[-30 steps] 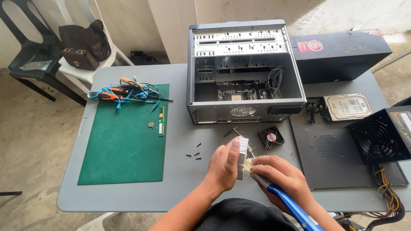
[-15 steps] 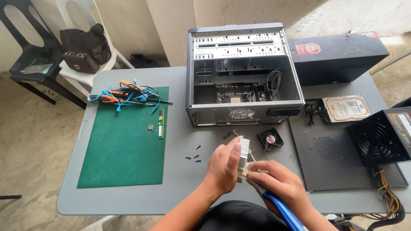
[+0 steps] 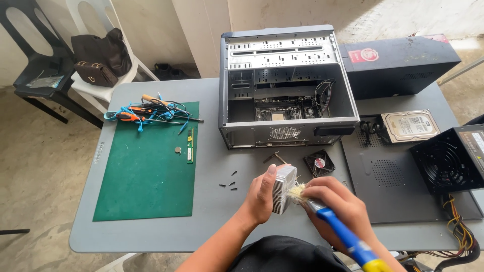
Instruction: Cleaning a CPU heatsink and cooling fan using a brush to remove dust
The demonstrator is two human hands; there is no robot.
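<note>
Gripping heatsink (image 3: pixel 284 188) in left hand (image 3: pixel 262 195) | right hand (image 3: pixel 335 201) grip clenched on brush (image 3: pixel 339 232)

Both forearms are bare from the wrists back, with no sleeves, watch or bands in sight. The left hand (image 3: pixel 262 196) and right hand (image 3: pixel 337 206) wear no gloves or rings. Behind them, at the bottom edge, sits dark black clothing (image 3: pixel 287 254), plain and unmarked.
</note>
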